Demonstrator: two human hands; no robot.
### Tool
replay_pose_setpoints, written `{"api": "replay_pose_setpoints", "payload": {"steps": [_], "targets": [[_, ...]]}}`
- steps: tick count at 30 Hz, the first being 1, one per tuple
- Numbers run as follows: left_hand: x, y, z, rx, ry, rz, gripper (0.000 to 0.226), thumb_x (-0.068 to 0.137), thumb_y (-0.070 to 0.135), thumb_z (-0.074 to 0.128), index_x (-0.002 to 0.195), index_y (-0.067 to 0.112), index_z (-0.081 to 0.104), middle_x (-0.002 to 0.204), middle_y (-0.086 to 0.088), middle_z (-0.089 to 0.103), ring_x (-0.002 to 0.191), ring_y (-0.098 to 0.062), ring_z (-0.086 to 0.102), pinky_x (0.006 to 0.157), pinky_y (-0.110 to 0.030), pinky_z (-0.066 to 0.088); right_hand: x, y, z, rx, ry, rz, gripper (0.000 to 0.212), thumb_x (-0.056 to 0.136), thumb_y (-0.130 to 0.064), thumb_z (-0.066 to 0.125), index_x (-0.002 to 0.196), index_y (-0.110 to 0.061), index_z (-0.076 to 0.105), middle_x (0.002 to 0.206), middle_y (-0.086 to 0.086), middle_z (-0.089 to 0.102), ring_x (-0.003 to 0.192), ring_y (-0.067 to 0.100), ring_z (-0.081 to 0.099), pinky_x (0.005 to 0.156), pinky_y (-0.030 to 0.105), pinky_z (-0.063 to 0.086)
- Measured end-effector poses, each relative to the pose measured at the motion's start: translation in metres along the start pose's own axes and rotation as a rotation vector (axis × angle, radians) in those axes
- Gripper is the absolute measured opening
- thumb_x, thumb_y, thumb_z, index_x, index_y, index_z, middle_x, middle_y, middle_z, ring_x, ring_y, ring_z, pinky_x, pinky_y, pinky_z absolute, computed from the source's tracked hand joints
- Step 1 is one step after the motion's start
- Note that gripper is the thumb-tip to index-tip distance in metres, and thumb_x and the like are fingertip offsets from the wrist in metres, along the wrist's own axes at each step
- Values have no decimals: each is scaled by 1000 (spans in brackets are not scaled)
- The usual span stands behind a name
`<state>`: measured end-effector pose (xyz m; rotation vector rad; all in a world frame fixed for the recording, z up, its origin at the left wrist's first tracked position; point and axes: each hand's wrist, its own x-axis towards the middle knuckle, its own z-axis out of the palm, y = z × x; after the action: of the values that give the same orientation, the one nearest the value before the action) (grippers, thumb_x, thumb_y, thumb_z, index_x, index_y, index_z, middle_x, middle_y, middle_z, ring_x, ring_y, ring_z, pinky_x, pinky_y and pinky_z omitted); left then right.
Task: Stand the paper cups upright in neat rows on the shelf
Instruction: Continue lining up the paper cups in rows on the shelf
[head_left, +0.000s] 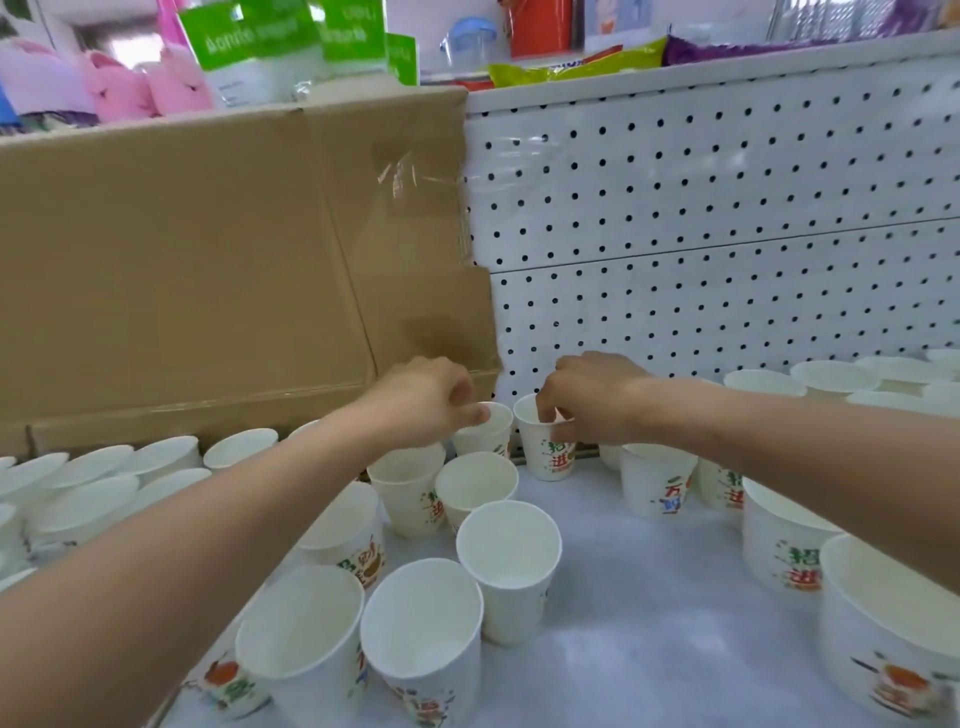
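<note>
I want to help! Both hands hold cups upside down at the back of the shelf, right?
Not upside down: the head view shows left hand and right hand holding the left cup and right cup upright at the back of the shelf.

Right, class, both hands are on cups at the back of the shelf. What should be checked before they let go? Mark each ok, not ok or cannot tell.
1. Grip of the left hand on the rim of the left cup: ok.
2. Grip of the right hand on the rim of the right cup: ok.
3. Both held cups upright: ok.
4. Base of the left cup down on the shelf: cannot tell, hidden.
5. The front cups in neat rows: not ok, staggered.
</note>
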<state>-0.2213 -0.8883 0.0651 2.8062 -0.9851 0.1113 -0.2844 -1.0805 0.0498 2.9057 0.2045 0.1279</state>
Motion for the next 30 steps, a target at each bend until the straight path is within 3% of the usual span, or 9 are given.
{"api": "replay_pose_setpoints", "payload": {"steps": [3,6,11,16,22,26,28,30], "targets": [[13,0,8,20,-47,-33,47,83,59,61,102,16,67,101,-4,69,92,-25,64,81,-39,51,-6,9,-9,158,63,9,37,85,-50,63,117,-31,60,99,-9,52,89,14,51,72,29,41],[18,3,10,17,-50,-29,44,81,57,66,104,20,68,100,-1,69,90,-22,64,82,-40,52,-23,26,-28,279,180,45,24,88,-44,62,107,-30,66,97,-11,63,85,9,57,72,28,48],[20,5,9,19,-56,-11,42,81,56,67,110,26,65,101,7,64,91,-16,61,82,-35,52,-63,41,-36,364,-26,67,16,83,-46,66,82,-30,71,81,-15,67,76,4,61,64,24,50],[12,2,4,-13,-35,-9,43,81,57,65,110,25,64,107,6,66,98,-17,61,89,-39,51,-82,37,-26,327,-129,106,24,72,-52,73,83,-31,69,80,-14,62,75,4,59,66,25,51],[-21,3,-11,-79,-8,74,44,83,54,65,120,30,60,112,14,63,102,-9,59,92,-35,49,-83,24,-20,148,-100,113,25,81,-55,64,91,-32,64,79,-15,57,75,4,55,62,26,46],[-54,-8,-24,-81,-125,144,45,79,50,72,121,38,60,111,21,59,106,1,53,93,-30,47,-82,-1,-34,306,15,-44,25,82,-50,66,99,-31,66,87,-13,59,82,6,55,75,30,50],[-67,-15,-28,-55,-160,147,48,75,47,76,120,39,60,114,25,57,108,5,49,93,-26,44,-82,-21,-43,545,2,-167,23,77,-44,74,96,-32,69,87,-12,61,82,4,56,76,24,49],[-74,-19,-28,-33,-154,139,45,75,42,79,116,37,62,113,24,57,103,4,49,89,-23,42,-82,-39,-47,629,-58,-267,24,69,-43,80,89,-35,71,88,-11,61,83,5,56,75,24,50]]}}
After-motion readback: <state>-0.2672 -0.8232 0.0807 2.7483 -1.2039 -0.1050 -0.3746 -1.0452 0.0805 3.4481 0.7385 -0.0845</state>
